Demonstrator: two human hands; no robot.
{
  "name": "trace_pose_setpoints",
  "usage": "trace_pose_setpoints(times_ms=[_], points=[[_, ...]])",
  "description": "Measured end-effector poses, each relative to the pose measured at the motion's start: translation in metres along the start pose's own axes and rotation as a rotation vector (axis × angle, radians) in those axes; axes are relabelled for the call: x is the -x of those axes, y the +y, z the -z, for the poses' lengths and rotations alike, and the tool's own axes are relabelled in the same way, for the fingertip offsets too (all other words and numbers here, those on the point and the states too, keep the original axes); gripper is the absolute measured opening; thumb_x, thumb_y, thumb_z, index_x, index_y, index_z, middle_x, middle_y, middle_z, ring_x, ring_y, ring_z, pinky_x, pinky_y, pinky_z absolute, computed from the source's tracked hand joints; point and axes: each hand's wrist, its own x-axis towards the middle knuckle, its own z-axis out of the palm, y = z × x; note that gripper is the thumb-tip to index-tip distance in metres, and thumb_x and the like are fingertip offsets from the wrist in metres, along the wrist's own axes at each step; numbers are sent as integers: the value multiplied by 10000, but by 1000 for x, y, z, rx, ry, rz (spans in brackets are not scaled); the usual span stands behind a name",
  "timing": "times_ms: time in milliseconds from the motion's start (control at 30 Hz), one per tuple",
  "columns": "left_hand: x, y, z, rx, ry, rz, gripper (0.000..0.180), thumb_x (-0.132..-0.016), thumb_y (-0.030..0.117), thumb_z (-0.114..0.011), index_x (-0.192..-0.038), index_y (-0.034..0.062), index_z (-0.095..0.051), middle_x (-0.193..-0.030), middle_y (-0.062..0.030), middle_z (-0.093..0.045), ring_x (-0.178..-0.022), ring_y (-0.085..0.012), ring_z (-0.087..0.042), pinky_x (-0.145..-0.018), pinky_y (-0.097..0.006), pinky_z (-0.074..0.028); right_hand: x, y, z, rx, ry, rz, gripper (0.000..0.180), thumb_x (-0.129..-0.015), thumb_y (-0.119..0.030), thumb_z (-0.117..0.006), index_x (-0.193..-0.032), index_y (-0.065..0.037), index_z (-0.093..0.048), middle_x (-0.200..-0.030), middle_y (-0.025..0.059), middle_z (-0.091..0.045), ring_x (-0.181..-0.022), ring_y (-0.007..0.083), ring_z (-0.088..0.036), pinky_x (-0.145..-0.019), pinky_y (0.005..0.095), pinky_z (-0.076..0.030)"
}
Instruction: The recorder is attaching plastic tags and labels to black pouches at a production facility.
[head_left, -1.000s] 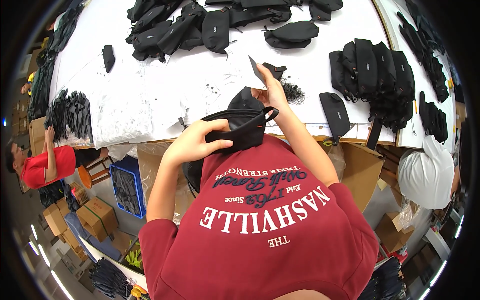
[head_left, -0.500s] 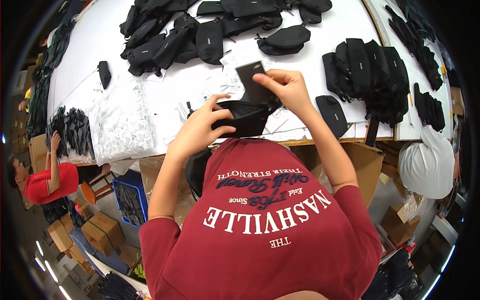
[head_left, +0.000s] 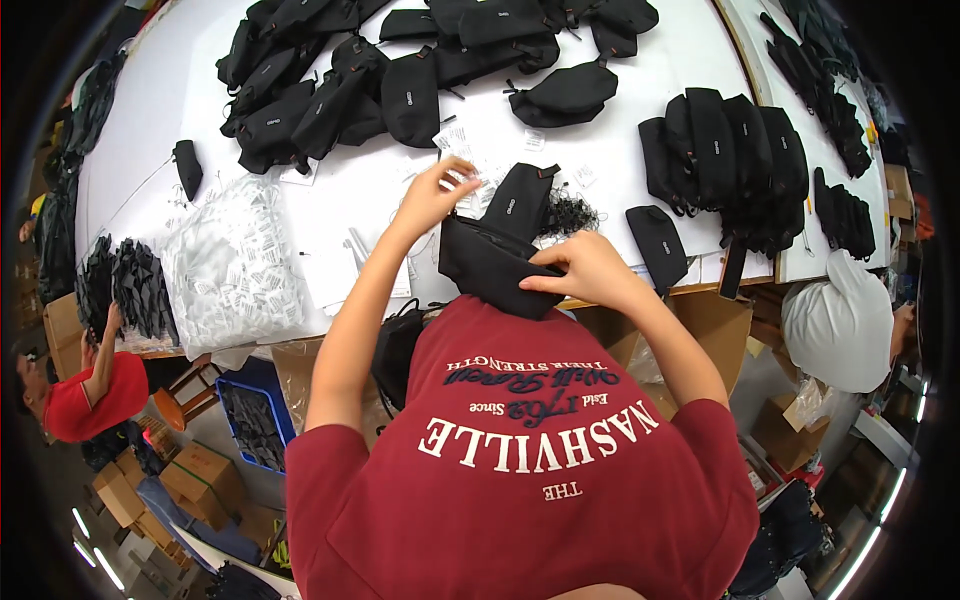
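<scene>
A black fabric pouch [head_left: 490,262] lies at the table's front edge, against my shirt. My right hand [head_left: 600,270] is closed on its right side, thumb and fingers pinching the cloth. Behind it another black pouch [head_left: 520,203] sticks up, partly covered by the first. My left hand [head_left: 436,197] is off the pouch, up and to the left over some white paper tags [head_left: 455,140]. Its fingers are slightly bent and apart, and I see nothing in them. A small heap of thin black cords [head_left: 570,216] lies right of the rear pouch.
A large pile of black pouches [head_left: 410,95] covers the far table. More stand stacked at right [head_left: 715,150], near a single flat pouch [head_left: 657,245]. A clear bag of white tags [head_left: 235,265] lies at left. A co-worker in red [head_left: 95,395] handles black straps [head_left: 145,290].
My left hand has let go of the pouch and moved up toward the tags. The dark flat card my right hand held is out of sight; that hand now grips the pouch, which sits lower.
</scene>
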Motion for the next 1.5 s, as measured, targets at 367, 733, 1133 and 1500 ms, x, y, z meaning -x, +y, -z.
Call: trace_pose_setpoints(times_ms=[367, 733, 1133, 1500], points=[[-28, -70, -17, -292, 432, -67, 212, -758, 166, -674, -850, -5, -589, -742, -102, -617, -644, -217, -574, -615, -310, -445, 16, 8, -3, 176, 288, 42, 229, -702, -303, -711, -743, -78, -694, -541, 95, -584, -494, 259, -566, -475, 318, -424], [55, 73, 11, -248, 451, -461, 594, -682, 313, -753, -1175, 73, -524, -1238, -122, -445, -1174, -263, -380, -975, -378, -291, 13, -18, 15, 394, 503, 246, 144, -703, -259, -700, -758, -126, -693, -491, 42, -544, -465, 213, -545, -466, 310, -412], [89, 92, 21, 1053, 297, -315, 188, -834, 39, -607, -944, 83, -461, -886, -47, -613, -819, -117, -601, -751, -247, -489, 47, -47, -4, -154, 837, 38, 77, -784, -132, -667, -771, -85, -608, -516, -12, -433, -429, 89, -348, -428, 243, -272], [100, 127, 24, 908, -48, -225, 215, -819, 144, -643, -995, 35, -585, -861, -13, -612, -786, -66, -583, -710, -197, -465, 23, -92, 47, -198, 739, 400, 203, -773, -115, -652, -971, -79, -623, -1121, 33, -561, -460, 53, -371, -464, 195, -334]])
